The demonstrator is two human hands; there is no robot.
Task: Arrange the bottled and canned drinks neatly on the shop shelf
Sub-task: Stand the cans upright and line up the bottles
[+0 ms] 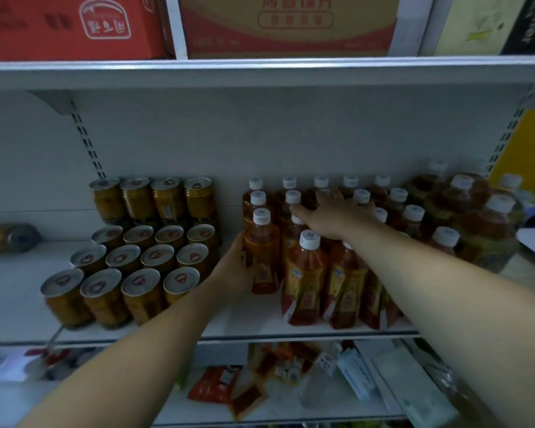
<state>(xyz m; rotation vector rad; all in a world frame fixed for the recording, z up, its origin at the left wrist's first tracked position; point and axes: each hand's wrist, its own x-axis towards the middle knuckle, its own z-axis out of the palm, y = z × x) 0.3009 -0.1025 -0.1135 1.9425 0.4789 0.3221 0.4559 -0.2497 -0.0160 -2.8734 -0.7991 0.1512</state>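
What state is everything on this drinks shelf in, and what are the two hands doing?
Amber white-capped plastic bottle at front left: upright, capped, gripped by left hand.
Right hand: open, fingers spread over caps further back.
Gold ring-pull cans: upright, in rows.
Blurred golden drink container at far left: lying on its side.
Large amber bottles at right: upright, capped.

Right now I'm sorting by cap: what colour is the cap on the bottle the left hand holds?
White cap on the bottle in the left hand; head view.

Dim, bluish light; soft blur; wide-angle bending at edges.
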